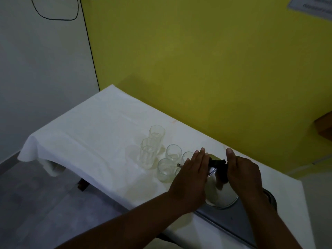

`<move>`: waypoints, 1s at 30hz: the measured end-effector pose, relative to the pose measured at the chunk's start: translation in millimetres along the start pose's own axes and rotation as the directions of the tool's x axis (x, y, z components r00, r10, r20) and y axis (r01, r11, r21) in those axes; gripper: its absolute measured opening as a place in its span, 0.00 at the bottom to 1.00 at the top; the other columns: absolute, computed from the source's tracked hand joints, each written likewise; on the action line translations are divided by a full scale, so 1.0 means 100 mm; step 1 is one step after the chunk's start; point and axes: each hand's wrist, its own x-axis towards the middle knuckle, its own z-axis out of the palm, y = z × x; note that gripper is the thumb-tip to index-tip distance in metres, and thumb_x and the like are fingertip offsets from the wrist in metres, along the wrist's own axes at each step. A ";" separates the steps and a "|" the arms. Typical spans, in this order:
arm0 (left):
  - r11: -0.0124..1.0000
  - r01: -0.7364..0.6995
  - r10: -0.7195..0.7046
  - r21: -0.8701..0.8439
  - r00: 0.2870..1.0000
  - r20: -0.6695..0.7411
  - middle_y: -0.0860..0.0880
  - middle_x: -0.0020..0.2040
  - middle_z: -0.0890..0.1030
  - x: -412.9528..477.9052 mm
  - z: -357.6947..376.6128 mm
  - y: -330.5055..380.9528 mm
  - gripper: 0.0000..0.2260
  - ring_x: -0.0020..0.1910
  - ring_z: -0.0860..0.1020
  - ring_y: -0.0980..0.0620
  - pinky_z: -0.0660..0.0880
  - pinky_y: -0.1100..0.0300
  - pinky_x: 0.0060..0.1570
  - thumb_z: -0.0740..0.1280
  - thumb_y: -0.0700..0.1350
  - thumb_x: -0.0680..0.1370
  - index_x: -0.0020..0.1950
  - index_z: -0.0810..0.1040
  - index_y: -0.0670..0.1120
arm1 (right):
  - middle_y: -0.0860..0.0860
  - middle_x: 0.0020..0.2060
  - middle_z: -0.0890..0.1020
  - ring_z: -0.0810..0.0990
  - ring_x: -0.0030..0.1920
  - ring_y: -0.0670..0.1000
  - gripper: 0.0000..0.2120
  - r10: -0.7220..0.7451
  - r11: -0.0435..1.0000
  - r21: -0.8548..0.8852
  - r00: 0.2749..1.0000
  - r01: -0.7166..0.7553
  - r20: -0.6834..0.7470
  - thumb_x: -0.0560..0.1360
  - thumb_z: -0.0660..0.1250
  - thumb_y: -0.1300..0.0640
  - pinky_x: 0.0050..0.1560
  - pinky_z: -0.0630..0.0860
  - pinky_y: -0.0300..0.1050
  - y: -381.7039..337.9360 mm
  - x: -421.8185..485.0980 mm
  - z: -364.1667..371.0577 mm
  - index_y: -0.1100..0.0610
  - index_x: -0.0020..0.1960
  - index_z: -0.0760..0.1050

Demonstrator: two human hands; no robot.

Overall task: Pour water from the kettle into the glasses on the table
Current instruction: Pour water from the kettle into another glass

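Counter [86, 133] covered with a white cloth, set into a corner: yellow wall [197, 60] behind it, white wall [41, 69] to the left with a thin black cable [89, 51] running down the seam between them. Grey floor [36, 194] below the left edge, where the cloth hangs over. Light is dim. A paper notice [312, 6] sits at the top right of the yellow wall, text unreadable.

Steel kettle [218, 191] stands at the near right of the counter on a metal tray [231, 223], black handle on top, thin spout pointing left toward the glasses.

Left hand [190, 178]: flat, fingers straight and together, palm laid against the kettle's left side, not curled round anything. Right hand [242, 173]: fingers curved down over the black handle from the right, thumb raised; whether it is fully clamped on the handle I cannot tell. Both forearms enter from the bottom edge.

Count: one kettle, one tray. Two tall glasses [149, 155], one behind the other, touching or nearly so. Three short glasses [173, 152] clearly seen just beside the kettle's spout; the left hand partly hides this cluster, so a further one may sit behind it. All glasses upright; fill level not readable.
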 end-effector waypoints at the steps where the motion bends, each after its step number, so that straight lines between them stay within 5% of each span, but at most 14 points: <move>1: 1.000 -0.002 0.002 -0.008 1.000 -0.006 0.40 0.79 0.46 -0.01 0.01 0.00 0.38 0.77 0.43 0.44 0.51 0.45 0.75 0.62 0.36 0.72 0.77 0.45 0.38 | 0.56 0.29 0.75 0.74 0.34 0.57 0.30 -0.003 1.000 -0.011 1.000 0.003 0.005 0.80 0.45 0.44 0.38 0.66 0.46 0.00 -0.01 -0.01 0.59 0.30 0.73; 11: 0.997 -0.019 0.019 -0.069 1.000 -0.002 0.44 0.79 0.42 -0.07 0.00 0.06 0.39 0.77 0.39 0.48 0.46 0.53 0.76 0.62 0.35 0.72 0.77 0.42 0.40 | 0.52 0.26 0.72 0.74 0.33 0.57 0.35 -0.008 0.997 -0.079 1.000 0.008 -0.005 0.74 0.39 0.39 0.37 0.67 0.46 0.02 -0.09 -0.06 0.60 0.30 0.74; 17: 0.996 -0.037 0.037 -0.083 0.999 -0.002 0.43 0.79 0.42 -0.07 0.00 0.09 0.39 0.77 0.39 0.47 0.45 0.52 0.76 0.61 0.34 0.72 0.77 0.43 0.40 | 0.49 0.23 0.69 0.71 0.32 0.56 0.30 0.011 0.996 -0.085 1.000 -0.010 0.005 0.79 0.43 0.43 0.36 0.64 0.46 0.05 -0.10 -0.09 0.56 0.26 0.68; 30: 0.995 -0.060 0.061 -0.082 0.998 0.012 0.43 0.79 0.42 -0.06 -0.02 0.14 0.39 0.77 0.39 0.47 0.45 0.51 0.76 0.61 0.34 0.72 0.77 0.42 0.41 | 0.49 0.24 0.70 0.70 0.32 0.56 0.31 0.031 0.996 -0.083 0.999 -0.031 -0.011 0.79 0.44 0.42 0.36 0.64 0.45 0.06 -0.14 -0.18 0.58 0.29 0.73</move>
